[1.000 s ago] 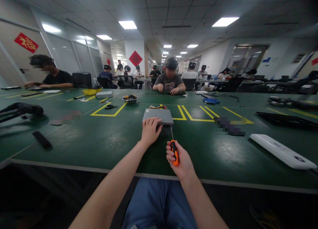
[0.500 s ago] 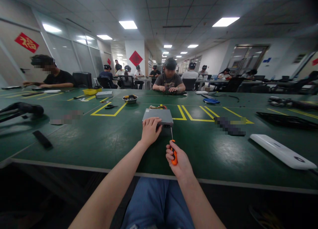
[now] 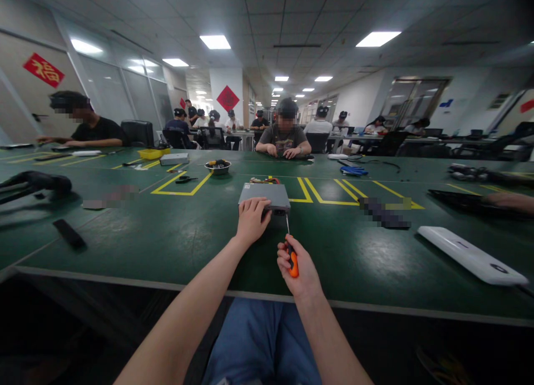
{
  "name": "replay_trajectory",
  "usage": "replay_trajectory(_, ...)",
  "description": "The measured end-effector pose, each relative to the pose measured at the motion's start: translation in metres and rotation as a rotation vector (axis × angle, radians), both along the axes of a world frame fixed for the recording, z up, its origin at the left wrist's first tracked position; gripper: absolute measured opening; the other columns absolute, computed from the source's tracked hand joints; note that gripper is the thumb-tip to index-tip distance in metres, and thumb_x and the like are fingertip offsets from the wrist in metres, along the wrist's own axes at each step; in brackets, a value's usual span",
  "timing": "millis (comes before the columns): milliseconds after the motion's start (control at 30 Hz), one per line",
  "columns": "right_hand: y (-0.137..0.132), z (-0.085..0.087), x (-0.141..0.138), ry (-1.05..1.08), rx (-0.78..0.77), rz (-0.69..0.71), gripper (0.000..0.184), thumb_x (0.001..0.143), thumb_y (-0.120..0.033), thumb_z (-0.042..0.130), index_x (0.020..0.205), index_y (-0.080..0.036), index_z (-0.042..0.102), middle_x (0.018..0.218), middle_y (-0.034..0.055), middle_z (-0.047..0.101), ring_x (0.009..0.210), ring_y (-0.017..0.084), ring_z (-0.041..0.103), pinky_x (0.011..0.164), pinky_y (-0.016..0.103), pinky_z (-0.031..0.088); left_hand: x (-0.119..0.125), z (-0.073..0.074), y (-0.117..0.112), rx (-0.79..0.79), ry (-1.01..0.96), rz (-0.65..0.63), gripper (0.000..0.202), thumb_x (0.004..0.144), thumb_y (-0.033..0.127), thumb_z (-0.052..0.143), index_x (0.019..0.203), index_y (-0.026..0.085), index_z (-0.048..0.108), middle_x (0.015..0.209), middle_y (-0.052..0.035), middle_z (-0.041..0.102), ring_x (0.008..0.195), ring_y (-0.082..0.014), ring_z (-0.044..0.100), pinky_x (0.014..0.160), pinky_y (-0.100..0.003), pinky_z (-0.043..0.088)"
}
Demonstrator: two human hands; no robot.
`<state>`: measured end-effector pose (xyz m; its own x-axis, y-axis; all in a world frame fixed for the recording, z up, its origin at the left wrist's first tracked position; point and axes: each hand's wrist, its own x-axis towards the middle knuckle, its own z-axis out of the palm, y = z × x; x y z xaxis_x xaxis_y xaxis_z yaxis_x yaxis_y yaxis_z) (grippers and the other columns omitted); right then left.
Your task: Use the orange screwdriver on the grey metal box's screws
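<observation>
A grey metal computer power supply (image 3: 267, 192) lies on the green table in front of me, with coloured wires (image 3: 265, 180) at its far side. My left hand (image 3: 253, 218) grips its near left part, fingers over the top and thumb at the near face. In my right hand (image 3: 297, 263) is a screwdriver (image 3: 293, 261) with an orange and black handle, my fingers closed round it. Its thin metal shaft points up and away to the near right corner of the power supply. Whether the tip sits in a screw is too small to tell.
A white oblong device (image 3: 471, 255) and a dark flat panel (image 3: 463, 202) lie to the right; another person's hand (image 3: 511, 202) reaches over the panel. Beyond the power supply stands a metal bowl (image 3: 217, 167). A black strip (image 3: 69, 233) lies left. Co-workers sit across the table.
The screwdriver handle has turned slightly in my right hand, while my left hand stays on the power supply. Another person's hand has come in at the right edge, over the dark panel.
</observation>
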<state>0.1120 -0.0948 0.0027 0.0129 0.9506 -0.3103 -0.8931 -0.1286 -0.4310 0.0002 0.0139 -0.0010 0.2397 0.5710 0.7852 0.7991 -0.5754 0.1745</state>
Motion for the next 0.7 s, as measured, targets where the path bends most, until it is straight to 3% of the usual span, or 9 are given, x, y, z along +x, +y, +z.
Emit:
replay_trajectory(300,-0.0051,0.0073,-0.0011,0.033,0.006,0.056,0.030,0.095,-0.023,0.031,0.081,-0.009,0.054,0.055,-0.0023,0.047,0.036,0.002,0.037,0.030,0.009,0.031,-0.0004,0.0010,-0.0010,0.017,0.009,0.001,0.023,0.085,0.028,0.052,0.107,0.024,0.055,0.115,-0.0045,0.059,0.108,-0.0217,0.049,0.094,-0.038,0.031)
replay_trajectory(433,-0.0026,0.0051,-0.0031,0.028,0.000,0.017,0.024,0.092,-0.025,0.040,0.075,-0.013,0.052,0.057,-0.0019,0.049,0.035,0.001,0.036,0.028,0.009,0.029,0.0000,0.0016,-0.0019,0.006,0.010,0.007,0.023,0.085,0.028,0.051,0.107,0.024,0.055,0.115,-0.0049,0.059,0.107,-0.0222,0.049,0.093,-0.039,0.031)
replay_trajectory(533,-0.0007,0.0025,-0.0044,0.024,-0.004,-0.006,0.017,0.088,-0.018,0.047,0.071,-0.014,0.049,0.057,-0.0029,0.050,0.035,0.001,0.036,0.028,0.008,0.028,0.0001,0.0015,-0.0017,0.008,0.010,0.004,0.024,0.085,0.027,0.051,0.108,0.024,0.055,0.115,-0.0053,0.059,0.108,-0.0221,0.049,0.094,-0.039,0.031)
replay_trajectory(700,-0.0022,0.0036,-0.0033,0.032,0.017,0.046,0.025,0.091,-0.026,0.042,0.073,-0.012,0.053,0.055,-0.0023,0.048,0.036,0.001,0.037,0.030,0.008,0.031,0.0002,0.0008,-0.0010,0.008,0.009,0.002,0.024,0.085,0.027,0.051,0.108,0.024,0.055,0.116,-0.0040,0.059,0.107,-0.0213,0.049,0.094,-0.038,0.031)
